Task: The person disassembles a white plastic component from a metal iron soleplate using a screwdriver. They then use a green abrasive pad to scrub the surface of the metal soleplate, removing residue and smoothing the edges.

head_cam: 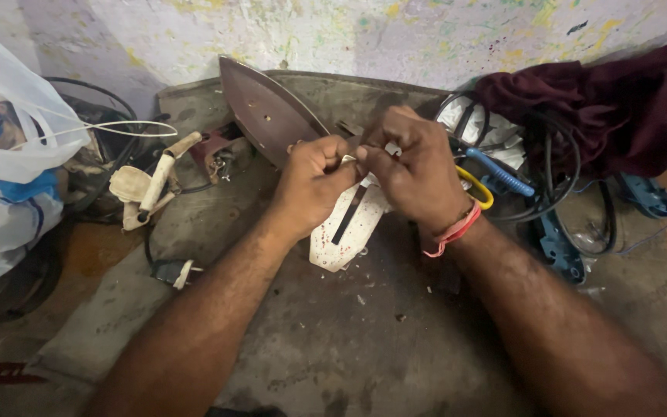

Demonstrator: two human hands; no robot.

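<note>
My left hand (312,179) and my right hand (414,171) meet at the middle of a dirty work surface, fingertips pinched together on a small pale part at the top of a white iron-shaped plate (347,229) with a dark slot. The plate lies tilted under both hands. A brown metal iron soleplate (265,108) stands on edge just behind my left hand. A red thread band circles my right wrist. What exactly sits between the fingertips is hidden.
A white plastic bag (1,154) sits at far left, with a cream handle part (148,189) and black cable beside it. To the right lie a dark red cloth (619,100), black cords, blue-handled and yellow-handled tools (496,174), and blue plastic pieces (561,247).
</note>
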